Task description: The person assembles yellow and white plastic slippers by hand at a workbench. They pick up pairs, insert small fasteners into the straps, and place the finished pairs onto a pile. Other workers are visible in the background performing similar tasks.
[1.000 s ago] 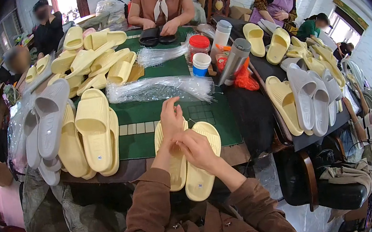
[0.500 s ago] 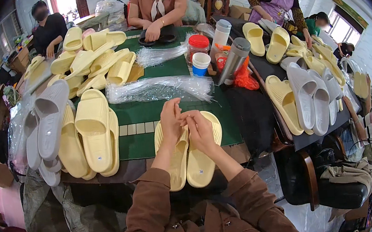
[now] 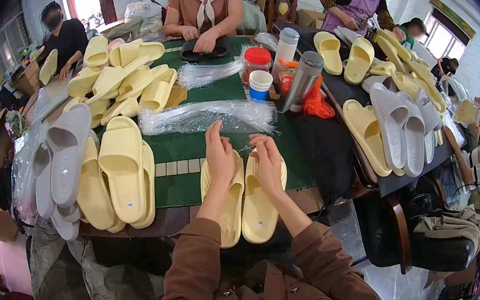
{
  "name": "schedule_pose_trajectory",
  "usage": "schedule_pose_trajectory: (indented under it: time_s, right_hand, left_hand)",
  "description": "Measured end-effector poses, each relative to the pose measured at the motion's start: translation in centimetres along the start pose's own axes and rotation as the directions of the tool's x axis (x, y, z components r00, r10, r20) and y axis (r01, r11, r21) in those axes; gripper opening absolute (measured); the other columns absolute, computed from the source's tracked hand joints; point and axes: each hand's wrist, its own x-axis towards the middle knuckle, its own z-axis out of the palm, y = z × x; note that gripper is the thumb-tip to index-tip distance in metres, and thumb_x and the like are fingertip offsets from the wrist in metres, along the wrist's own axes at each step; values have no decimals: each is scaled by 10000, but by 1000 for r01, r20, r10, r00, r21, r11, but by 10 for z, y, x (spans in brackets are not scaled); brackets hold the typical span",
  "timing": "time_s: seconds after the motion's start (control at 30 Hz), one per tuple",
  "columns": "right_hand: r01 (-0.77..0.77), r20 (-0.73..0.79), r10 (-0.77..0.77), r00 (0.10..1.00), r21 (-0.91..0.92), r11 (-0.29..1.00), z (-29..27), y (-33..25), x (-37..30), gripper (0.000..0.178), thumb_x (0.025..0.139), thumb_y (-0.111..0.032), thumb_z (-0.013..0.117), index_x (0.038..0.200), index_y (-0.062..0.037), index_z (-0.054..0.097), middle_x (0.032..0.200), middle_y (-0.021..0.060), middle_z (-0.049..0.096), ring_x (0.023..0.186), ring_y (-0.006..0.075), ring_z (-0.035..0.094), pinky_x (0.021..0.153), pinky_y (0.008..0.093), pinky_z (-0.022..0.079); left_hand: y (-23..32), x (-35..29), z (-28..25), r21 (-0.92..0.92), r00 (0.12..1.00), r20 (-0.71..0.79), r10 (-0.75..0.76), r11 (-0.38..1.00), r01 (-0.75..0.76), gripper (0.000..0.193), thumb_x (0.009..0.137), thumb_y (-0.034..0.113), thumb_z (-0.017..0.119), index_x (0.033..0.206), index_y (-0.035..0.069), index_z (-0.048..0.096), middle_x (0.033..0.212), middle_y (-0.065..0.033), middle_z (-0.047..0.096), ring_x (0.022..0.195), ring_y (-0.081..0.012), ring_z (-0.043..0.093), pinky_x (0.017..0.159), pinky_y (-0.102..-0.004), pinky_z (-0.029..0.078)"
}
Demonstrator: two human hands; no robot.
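A pair of pale yellow slides (image 3: 258,222) lies side by side at the table's front edge, toes away from me. My left hand (image 3: 221,155) is above the left slide, its fingers stretched upward and apart from the other hand. Over the right slide, my right hand (image 3: 268,161) is closed in a pinch on a thin clear plastic tie (image 3: 244,148). The tie spans the small gap between the hands; whether it touches the left hand is hard to make out. My hands and wrists partly cover the slides' straps.
Bundles of clear plastic ties (image 3: 206,117) lie beyond my hands on the green mat (image 3: 177,194). Yellow slides (image 3: 127,169) and grey slides (image 3: 69,154) are heaped at left. At right stand a steel flask (image 3: 305,80), a paper cup (image 3: 260,84) and a red-lidded jar (image 3: 256,59). Co-workers surround the tables.
My hands, together before, have moved apart, and the thin tie now shows between them. The left fingers have straightened upward. Across the table, a co-worker's hands have shifted over a dark slide.
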Motion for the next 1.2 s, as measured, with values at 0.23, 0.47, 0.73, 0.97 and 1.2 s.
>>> schedule_pose_trajectory:
  time_s: [0.23,0.47,0.73,0.97,1.2]
  right_hand:
    - [-171,-150,273,950,483,859,-12,-1,8,160,1026,-175,414,961,-61,505,1092,100,595,863,145,581,719,265,487]
    - [-188,-40,289,956,674,714,-29,0,14,149,1024,-183,434,1019,-64,524,839,77,613,564,81,452,457,199,298]
    - [-314,45,330,943,450,836,-30,-29,5,196,1015,-226,458,1032,-71,577,676,0,544,494,37,382,437,186,259]
    - [-313,49,310,950,181,932,-39,-46,-14,205,1019,-212,440,1048,-67,582,721,-17,551,541,19,393,474,166,251]
    - [-278,97,271,958,71,958,-43,-62,-33,217,1027,-196,414,1056,-52,574,744,-3,572,559,18,424,501,161,289]
  left_hand:
    - [0,0,1,6,999,-34,13,1000,-13,517,825,-131,471,1318,26,450,1315,-150,460,805,-225,580,778,-327,497]
    - [-7,-1,1,63,1000,19,-3,998,2,333,906,-33,478,1230,12,541,1190,-142,541,809,-190,622,747,-307,515]
    - [-8,1,4,-27,998,29,-64,998,65,240,969,79,462,1139,-15,602,925,-112,656,788,-166,614,729,-302,497]
    - [-6,1,3,-5,994,84,-63,998,64,250,995,102,429,1133,-19,599,991,-117,637,792,-167,603,734,-302,489]
    - [-2,1,3,-4,993,91,-78,997,79,260,1002,122,428,1137,-20,599,987,-116,635,795,-164,600,735,-301,489]
